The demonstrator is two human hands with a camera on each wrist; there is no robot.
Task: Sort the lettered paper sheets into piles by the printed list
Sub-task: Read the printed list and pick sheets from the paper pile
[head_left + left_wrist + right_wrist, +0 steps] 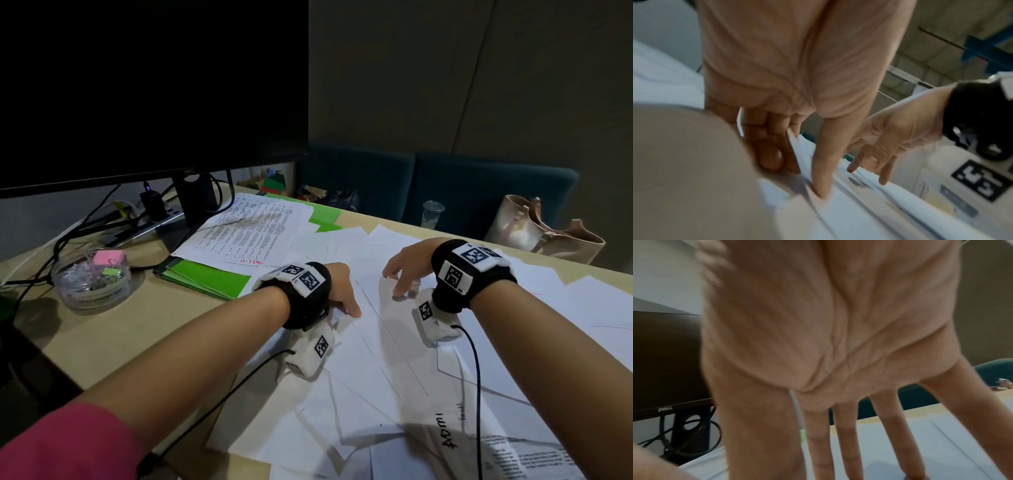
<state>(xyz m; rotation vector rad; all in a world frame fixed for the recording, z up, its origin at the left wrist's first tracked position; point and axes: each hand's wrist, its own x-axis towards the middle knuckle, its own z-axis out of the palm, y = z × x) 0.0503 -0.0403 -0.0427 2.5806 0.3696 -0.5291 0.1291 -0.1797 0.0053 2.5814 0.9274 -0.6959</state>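
Many white paper sheets point(376, 359) lie fanned and overlapping across the desk; one near me shows black letters "ADMI" point(448, 431). The printed list point(246, 229), headed in red, lies at the back left on the green folders. My left hand point(349, 305) pinches the edge of a sheet point(801, 152): the thumb presses on top and the fingers point(772, 149) curl beneath. To its right, my right hand point(399, 281) arches over the same spread. Its straight, splayed fingers point(849, 451) touch the top sheet point(941, 443) with their tips and hold nothing.
A dark monitor point(154, 85) with its stand and cables point(102, 219) fills the back left. A clear tub of clips point(92, 277) sits left of green folders point(212, 277). A beige bag point(541, 229), a plastic cup point(432, 214) and teal chairs point(479, 185) line the far edge.
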